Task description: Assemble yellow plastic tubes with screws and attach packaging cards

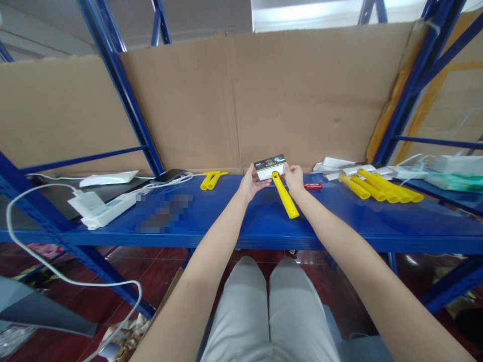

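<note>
Above the blue shelf, a black-and-white printed card [264,171] is held between my two hands. My left hand [249,186] grips its left edge, with fingers partly behind it. At the card's right edge, my right hand [294,178] is closed, thumb near the top of a yellow plastic handle [286,197]. The handle's narrow end, with a hole, overlaps the card's lower edge; its wide end slants down toward me. Whether the card is fastened to the handle I cannot tell. Just right of my right hand lies a slim red object [313,186], partly hidden.
Several yellow handles with white cards [381,188] lie at right. Two more yellow pieces [211,180] are left of my hands. A white power strip [109,211] with cables and a dark phone [169,175] sit farther left. Cardboard [294,95] backs the blue shelf [215,216].
</note>
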Available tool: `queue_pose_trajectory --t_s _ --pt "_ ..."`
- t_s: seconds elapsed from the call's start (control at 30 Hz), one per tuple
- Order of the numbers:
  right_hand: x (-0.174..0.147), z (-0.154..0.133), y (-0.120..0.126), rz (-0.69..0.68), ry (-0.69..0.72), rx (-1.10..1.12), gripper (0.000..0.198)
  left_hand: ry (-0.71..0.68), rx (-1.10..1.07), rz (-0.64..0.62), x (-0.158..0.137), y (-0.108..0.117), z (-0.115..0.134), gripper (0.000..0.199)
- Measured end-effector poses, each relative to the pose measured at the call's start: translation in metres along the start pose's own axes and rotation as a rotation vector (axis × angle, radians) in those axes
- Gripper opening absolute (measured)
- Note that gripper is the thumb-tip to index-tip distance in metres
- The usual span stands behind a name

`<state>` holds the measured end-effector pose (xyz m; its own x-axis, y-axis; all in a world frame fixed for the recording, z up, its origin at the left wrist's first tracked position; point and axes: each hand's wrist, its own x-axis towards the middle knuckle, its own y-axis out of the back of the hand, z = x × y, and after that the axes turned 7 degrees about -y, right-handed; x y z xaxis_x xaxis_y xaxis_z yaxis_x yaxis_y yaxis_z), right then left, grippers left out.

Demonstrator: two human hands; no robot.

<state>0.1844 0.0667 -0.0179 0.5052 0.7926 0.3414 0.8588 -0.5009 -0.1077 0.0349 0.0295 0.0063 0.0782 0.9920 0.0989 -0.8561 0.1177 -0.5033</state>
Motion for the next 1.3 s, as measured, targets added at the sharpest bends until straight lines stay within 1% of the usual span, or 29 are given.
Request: queue_pose_trajectory --t_s 0.03,0.07,0.17,0.2,0.3,0.4,0.6,0.7,0.87,0.97,1.1,1.3 --pt "0.000 0.000 0.000 -0.008 -0.006 0.013 0.025 -0.003 -0.002 -0.010 -0.001 -0.001 0.000 0.050" --pt "0.000 0.000 0.000 -0.014 -0.012 0.026 0.024 -0.013 0.007 -0.018 -0.002 -0.001 0.000 0.047" --pt "-0.002 -0.003 0.000 -0.030 -0.026 0.033 0.022 -0.064 0.067 -0.029 -0.006 -0.003 -0.002 0.027" --pt "-0.003 -0.005 0.000 -0.032 -0.028 0.028 0.022 -0.082 0.083 -0.028 -0.006 -0.004 -0.003 0.024" --pt "-0.005 -0.008 0.000 -0.037 -0.029 0.013 0.022 -0.122 0.104 -0.019 -0.007 -0.004 -0.005 0.021" --pt "-0.008 -0.011 0.001 -0.064 -0.027 0.013 0.021 -0.136 0.113 0.015 -0.006 -0.002 -0.006 0.021" --pt "-0.015 -0.012 0.000 -0.214 -0.063 0.109 0.012 -0.155 0.169 0.149 -0.001 0.000 -0.004 0.021" --pt "-0.019 -0.013 -0.001 -0.277 -0.068 0.134 0.013 -0.154 0.176 0.186 -0.001 0.000 -0.003 0.024" --pt "-0.023 -0.018 0.000 -0.301 -0.115 0.152 0.014 -0.162 0.173 0.216 -0.001 0.000 -0.004 0.033" --pt "-0.023 -0.020 0.003 -0.321 -0.121 0.157 0.016 -0.148 0.174 0.208 0.001 0.001 -0.005 0.035" --pt "-0.022 -0.021 0.005 -0.355 -0.147 0.158 0.017 -0.108 0.204 0.152 0.004 0.003 -0.005 0.030" --pt "-0.023 -0.023 0.007 -0.358 -0.145 0.209 0.015 -0.100 0.210 0.108 0.004 0.003 -0.004 0.027"
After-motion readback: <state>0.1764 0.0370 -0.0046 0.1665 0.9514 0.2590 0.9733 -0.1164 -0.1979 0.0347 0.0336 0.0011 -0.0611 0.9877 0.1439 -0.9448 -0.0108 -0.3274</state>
